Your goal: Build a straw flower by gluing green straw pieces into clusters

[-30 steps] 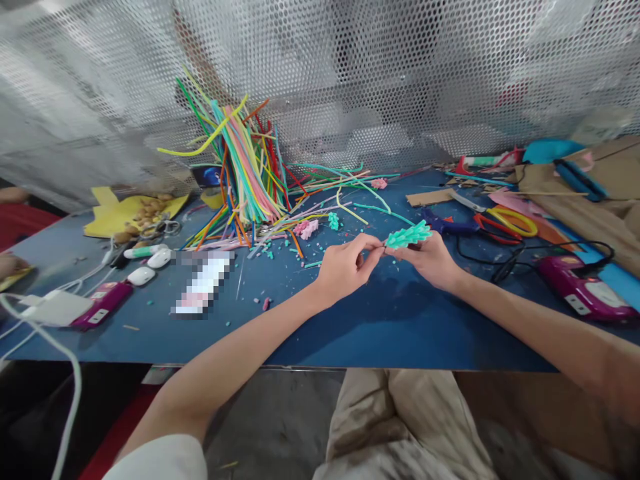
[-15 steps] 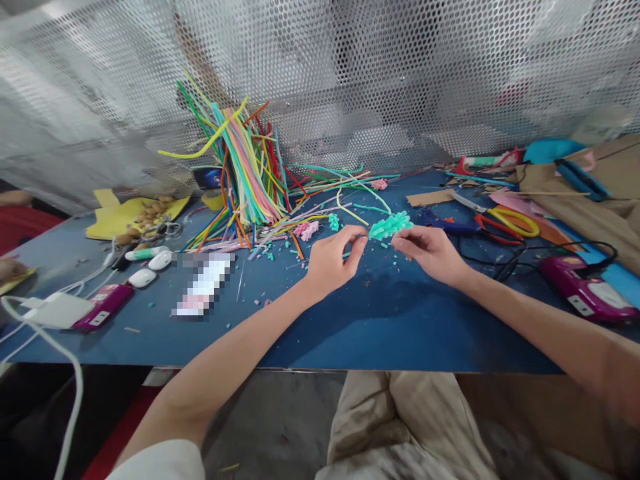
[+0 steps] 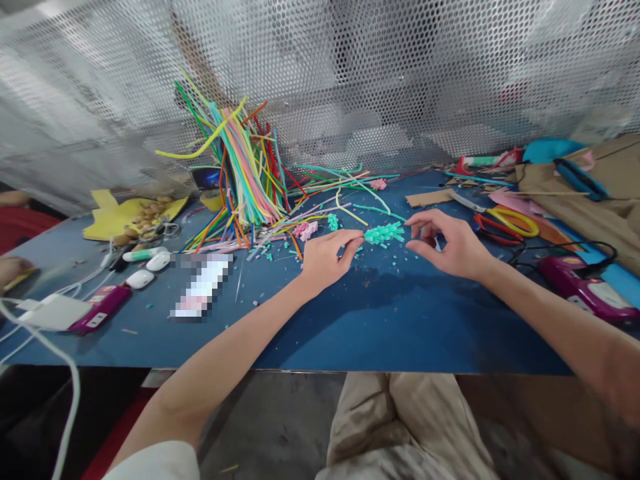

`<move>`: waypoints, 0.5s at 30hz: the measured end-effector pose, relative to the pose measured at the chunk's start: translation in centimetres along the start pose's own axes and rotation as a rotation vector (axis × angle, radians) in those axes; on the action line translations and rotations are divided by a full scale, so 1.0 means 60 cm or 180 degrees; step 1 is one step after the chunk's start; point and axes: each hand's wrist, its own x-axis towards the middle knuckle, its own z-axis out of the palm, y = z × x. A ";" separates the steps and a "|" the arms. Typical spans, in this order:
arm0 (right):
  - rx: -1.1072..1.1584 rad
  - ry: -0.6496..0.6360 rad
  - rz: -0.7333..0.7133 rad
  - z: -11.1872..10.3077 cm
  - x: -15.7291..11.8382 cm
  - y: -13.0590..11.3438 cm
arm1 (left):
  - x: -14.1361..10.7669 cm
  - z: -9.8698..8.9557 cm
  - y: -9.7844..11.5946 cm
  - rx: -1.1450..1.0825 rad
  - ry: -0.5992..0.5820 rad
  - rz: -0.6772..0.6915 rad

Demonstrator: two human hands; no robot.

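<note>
A mint-green cluster of short pipe cleaner pieces (image 3: 384, 233) is pinched at its left end by my left hand (image 3: 327, 259), just above the blue table. My right hand (image 3: 447, 245) is beside the cluster's right tip, thumb and fingers apart, touching nothing that I can see. Past my left hand lie a small green cluster (image 3: 333, 221) and a pink cluster (image 3: 305, 231). Short green snippets are scattered around them. Loose green pipe cleaners (image 3: 370, 183) lie behind the held cluster.
A tall bundle of coloured pipe cleaners (image 3: 250, 167) stands at the back left. A blurred-out phone (image 3: 205, 285) lies left on the blue table (image 3: 320, 333). Scissors (image 3: 513, 220), cardboard (image 3: 430, 198) and a purple power strip (image 3: 585, 287) are on the right. Cables and a yellow sheet (image 3: 107, 220) occupy the far left.
My right hand has let go of the green cluster, moved right and opened. The cluster, held by my left hand, has shifted slightly left and points right.
</note>
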 end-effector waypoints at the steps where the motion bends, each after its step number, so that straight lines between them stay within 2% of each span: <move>1: 0.0055 0.0053 -0.0034 0.003 -0.001 -0.001 | 0.000 0.001 0.001 -0.0001 0.0001 0.0012; 7: 0.0042 0.0484 -0.0296 0.010 -0.005 -0.011 | -0.002 0.004 0.004 0.0005 0.0017 0.0041; 15: -0.0135 0.0470 -0.0358 0.011 -0.004 -0.015 | -0.001 0.000 0.010 -0.0029 0.0010 0.0137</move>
